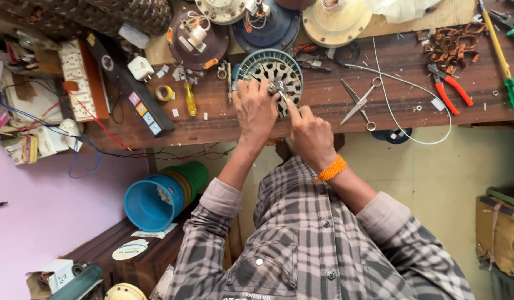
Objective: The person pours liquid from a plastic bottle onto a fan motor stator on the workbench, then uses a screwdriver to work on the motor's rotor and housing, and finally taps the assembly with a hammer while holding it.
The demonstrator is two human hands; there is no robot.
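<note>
Cluttered little repair bench here: a dark wooden worktop (346, 105) against a floor of pale tile, with stacked plastic buckets (157, 200) tucked underneath on the left. We had the round slotted fan stator (271, 75) sitting flat near the front edge of the bench, right in front of us.

Our left hand (256, 108) lay over the lower left part of the stator, fingers curled down on it and pinning it in place. Our right hand (310, 133) was pinched around a small metal tool (279, 91) whose tip rested on the stator's face; we couldn't tell exactly what kind of tool it was, since the fingers hid most of it.

Going by that, we'd say we were mid-way through working on the slots or the centre of the stator, with the part steadied and the tool tip engaged. The next move probably needed a firm hold from the left and small, controlled pressure from the right so the tip wouldn't skid.

Other bits around: scissors (358, 103) just to the right, red-handled pliers (448, 89) further out, a green screwdriver (504, 61), and a small yellow screwdriver (190, 100) to the left.
</note>
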